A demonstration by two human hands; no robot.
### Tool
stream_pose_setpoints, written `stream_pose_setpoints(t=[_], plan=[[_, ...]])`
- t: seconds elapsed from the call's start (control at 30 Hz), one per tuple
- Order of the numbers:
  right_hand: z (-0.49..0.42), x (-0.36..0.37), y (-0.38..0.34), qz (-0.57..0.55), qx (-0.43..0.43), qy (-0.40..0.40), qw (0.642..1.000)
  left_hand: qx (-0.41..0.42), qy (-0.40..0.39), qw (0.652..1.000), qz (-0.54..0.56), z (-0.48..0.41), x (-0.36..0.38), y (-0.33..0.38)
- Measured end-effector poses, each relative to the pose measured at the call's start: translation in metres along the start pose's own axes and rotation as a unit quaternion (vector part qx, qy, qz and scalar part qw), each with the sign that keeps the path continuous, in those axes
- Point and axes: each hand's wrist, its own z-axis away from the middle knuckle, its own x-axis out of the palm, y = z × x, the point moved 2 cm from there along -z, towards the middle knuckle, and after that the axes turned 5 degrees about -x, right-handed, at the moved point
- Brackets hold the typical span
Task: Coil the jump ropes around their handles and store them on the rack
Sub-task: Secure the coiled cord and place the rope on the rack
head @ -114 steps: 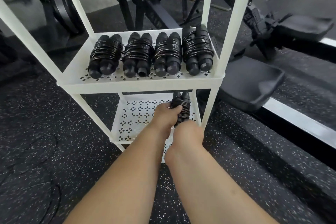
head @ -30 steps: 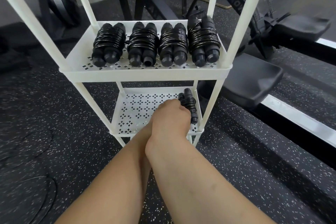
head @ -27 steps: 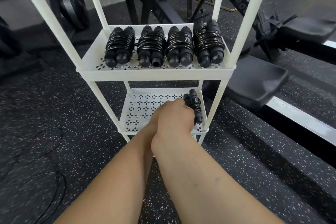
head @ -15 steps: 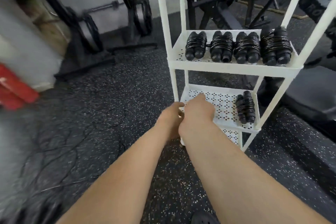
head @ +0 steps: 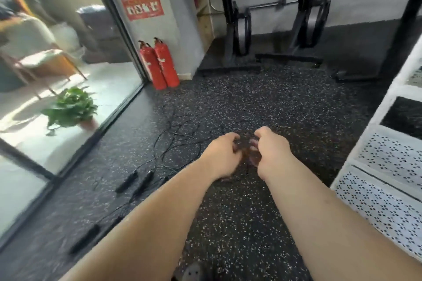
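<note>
Left hand (head: pixel 222 155) and right hand (head: pixel 271 155), loosely curled, hold nothing.
Ropes (head: pixel 127 181) sprawl on floor (head: pixel 246 217) just left of them; rack (head: pixel 388 155) at right.

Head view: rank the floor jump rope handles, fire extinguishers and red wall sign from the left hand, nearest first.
1. Jump rope handles, on the floor left of the left hand.
2. Fire extinguishers, against the wall ahead-left.
3. Red sign, on the wall above them.
</note>
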Motion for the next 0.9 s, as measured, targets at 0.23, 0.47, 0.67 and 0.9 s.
stream_pose_setpoints(t=[0.23, 0.47, 0.67, 0.9], plan=[[0.026, 0.094, 0.058, 0.116, 0.027, -0.099, 0.988, -0.092, 0.019, 0.995, -0.016, 0.029, -0.059, -0.143], [0.027, 0.121, 0.125, 0.270, 0.003, -0.230, 0.935, -0.192, 0.046, 0.980, 0.028, 0.037, -0.048, -0.272], [0.032, 0.142, 0.168, 0.361, -0.010, -0.311, 0.879, -0.254, 0.007, 0.965, 0.061, 0.055, 0.024, -0.352], [0.039, 0.166, 0.235, 0.441, 0.002, -0.382, 0.812, -0.324, -0.001, 0.943, 0.077, 0.059, 0.071, -0.417]])
